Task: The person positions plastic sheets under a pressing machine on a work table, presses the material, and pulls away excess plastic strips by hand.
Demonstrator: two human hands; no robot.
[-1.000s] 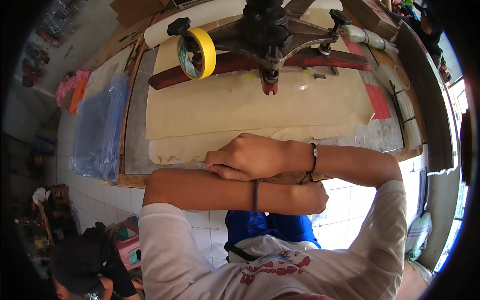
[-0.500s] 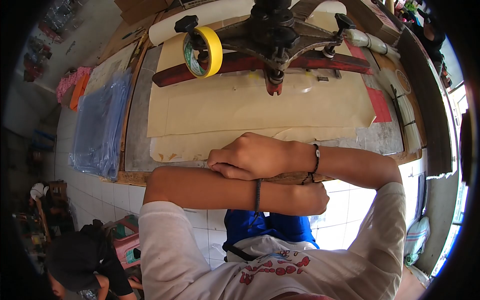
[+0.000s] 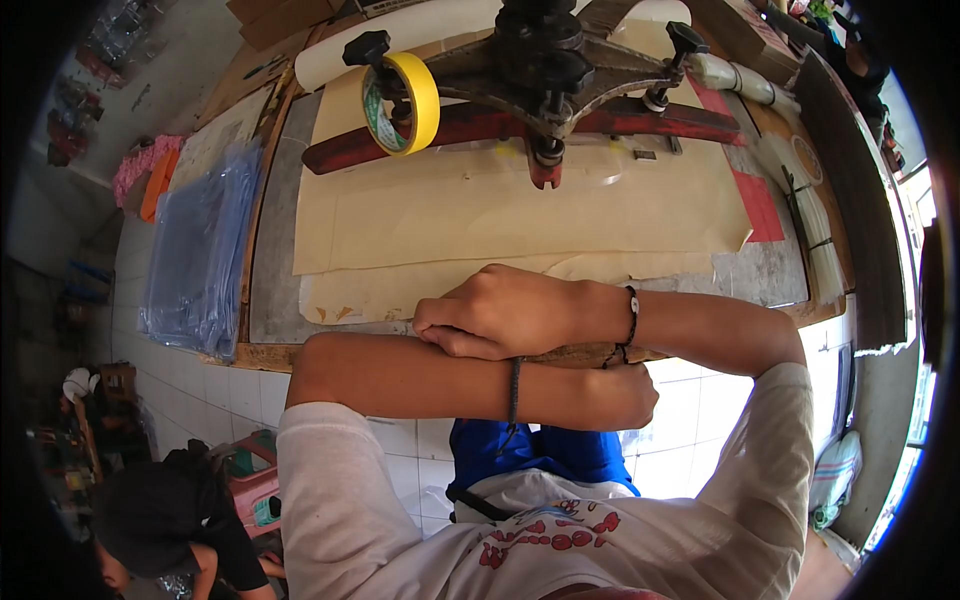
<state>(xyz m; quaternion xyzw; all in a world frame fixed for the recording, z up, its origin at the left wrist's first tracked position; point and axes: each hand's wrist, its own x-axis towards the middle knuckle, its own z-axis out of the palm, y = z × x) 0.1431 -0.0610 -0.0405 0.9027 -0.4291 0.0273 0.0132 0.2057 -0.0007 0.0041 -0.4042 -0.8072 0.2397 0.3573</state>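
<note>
My arms lie crossed along the near edge of a work table. My left hand [image 3: 633,396] is curled closed just below the table edge, beneath my right forearm; no object shows in it. Resting on my left forearm, my right hand [image 3: 490,312] has its fingers folded in, with nothing seen in them. Beyond it lie sheets of tan paper [image 3: 480,225] on the grey table surface. Above the sheets stands a dark metal clamp frame [image 3: 545,75] with a red bar [image 3: 450,130]. A roll of yellow tape [image 3: 424,105] hangs on its left knob.
Folded clear plastic sheets [image 3: 198,260] lie at the table's left side. Bundled plastic strips [image 3: 745,82] and a red sheet [image 3: 758,208] are at the right. A person in dark clothing [image 3: 160,520] bends beside a pink stool [image 3: 255,485] at lower left.
The view has shifted very slightly. Both hands keep the same crossed position.
</note>
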